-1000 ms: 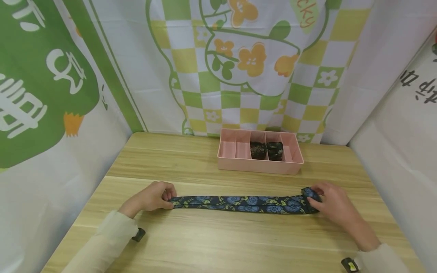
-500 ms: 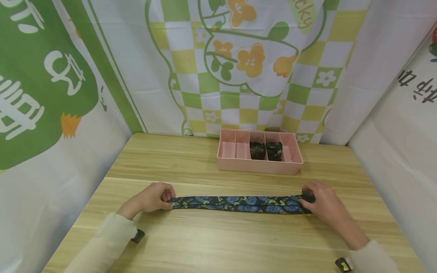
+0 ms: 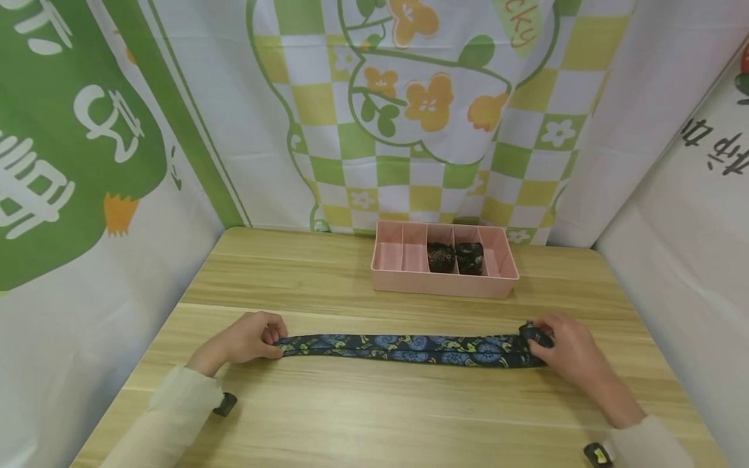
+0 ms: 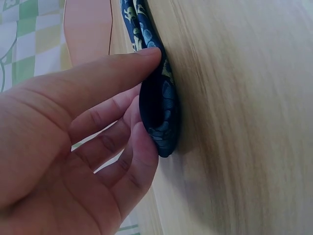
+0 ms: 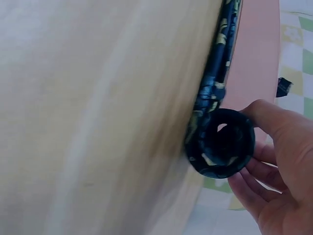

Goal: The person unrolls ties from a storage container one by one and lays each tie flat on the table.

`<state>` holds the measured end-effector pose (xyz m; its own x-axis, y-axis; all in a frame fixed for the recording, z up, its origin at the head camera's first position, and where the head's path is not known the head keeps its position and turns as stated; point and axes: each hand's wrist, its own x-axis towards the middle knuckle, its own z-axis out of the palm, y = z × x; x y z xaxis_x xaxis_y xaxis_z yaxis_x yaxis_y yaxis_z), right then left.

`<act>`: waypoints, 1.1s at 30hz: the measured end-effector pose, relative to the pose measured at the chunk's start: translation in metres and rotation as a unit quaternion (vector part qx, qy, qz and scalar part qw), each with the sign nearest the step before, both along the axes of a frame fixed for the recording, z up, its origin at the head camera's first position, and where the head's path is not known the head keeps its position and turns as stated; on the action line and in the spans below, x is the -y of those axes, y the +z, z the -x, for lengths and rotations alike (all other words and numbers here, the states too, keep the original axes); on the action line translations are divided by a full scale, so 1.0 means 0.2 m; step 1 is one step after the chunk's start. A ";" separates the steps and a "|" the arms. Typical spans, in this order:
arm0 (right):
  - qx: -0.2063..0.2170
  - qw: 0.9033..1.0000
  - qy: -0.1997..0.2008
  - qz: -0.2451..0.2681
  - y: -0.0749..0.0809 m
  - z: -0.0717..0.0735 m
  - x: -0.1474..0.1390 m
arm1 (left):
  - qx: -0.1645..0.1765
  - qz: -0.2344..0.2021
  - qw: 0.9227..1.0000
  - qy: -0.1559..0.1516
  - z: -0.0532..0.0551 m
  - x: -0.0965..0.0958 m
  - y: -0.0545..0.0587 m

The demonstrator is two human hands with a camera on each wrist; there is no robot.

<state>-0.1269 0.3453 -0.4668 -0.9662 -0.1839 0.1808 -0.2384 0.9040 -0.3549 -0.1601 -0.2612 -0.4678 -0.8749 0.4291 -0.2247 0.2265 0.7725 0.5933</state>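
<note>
A dark blue necktie [image 3: 404, 348] with blue flowers and yellow marks lies stretched lengthwise across the table, folded double. My left hand [image 3: 251, 338] pinches its left end; in the left wrist view the thumb and fingers of that hand [image 4: 93, 127] hold the looped fold [image 4: 164, 122]. At the opposite end, my right hand [image 3: 570, 348] grips a part wound into a small roll [image 3: 535, 335]. The right wrist view has this roll [image 5: 222, 144] end-on, a round coil with a hollow middle, between the thumb and fingers of the right hand [image 5: 283, 161].
Behind the tie stands a pink divided box [image 3: 445, 284]. Two dark patterned rolled items, one [image 3: 441, 258] beside the other [image 3: 469, 259], sit in separate compartments of it. A printed curtain [image 3: 427, 130] hangs at the table's [image 3: 374, 416] back edge, with white cloth at both sides.
My left hand has shifted left with its end of the tie. My right hand moved left with the roll, then back right; the tie now spans a little longer between the hands.
</note>
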 end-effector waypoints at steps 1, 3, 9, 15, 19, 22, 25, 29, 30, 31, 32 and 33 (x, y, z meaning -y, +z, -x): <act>-0.001 1.000 0.000 -0.003 0.01 0.00 0.01 | -0.001 0.001 1.000 0.000 0.00 0.00 0.00; -0.008 1.000 0.003 -0.005 0.03 0.00 0.02 | -0.005 0.002 1.000 -0.003 0.00 0.00 0.01; -0.031 0.999 0.031 -0.023 0.03 0.01 0.07 | 0.000 0.000 1.000 -0.001 0.00 -0.01 0.02; -0.039 0.998 0.031 -0.025 -0.01 0.00 0.05 | 0.007 0.000 1.000 0.001 0.00 0.00 0.04; -0.031 0.999 0.021 -0.016 -0.02 -0.01 0.02 | 0.013 0.006 1.000 0.012 0.00 0.03 0.04; -0.012 1.000 0.004 0.002 -0.02 -0.01 -0.01 | 0.013 0.011 1.000 0.020 0.01 0.07 0.04; 0.002 1.000 -0.009 0.014 -0.02 -0.01 -0.04 | 0.006 0.015 1.000 0.024 0.01 0.10 0.04; 0.010 1.000 -0.013 0.013 -0.01 0.00 -0.05 | 0.001 0.017 1.000 0.026 0.01 0.11 0.04; 0.008 1.000 -0.013 0.010 0.00 -0.01 -0.05 | 0.000 0.017 1.000 0.025 0.01 0.11 0.04; 0.004 1.000 -0.012 0.008 0.00 -0.01 -0.04 | 0.000 0.016 1.000 0.024 0.01 0.11 0.04; 0.000 1.000 -0.010 0.007 0.01 -0.01 -0.03 | 0.000 0.014 1.000 0.023 0.01 0.11 0.04; -0.005 1.000 -0.008 0.006 0.02 -0.01 -0.02 | -0.001 0.013 1.000 0.023 0.01 0.11 0.04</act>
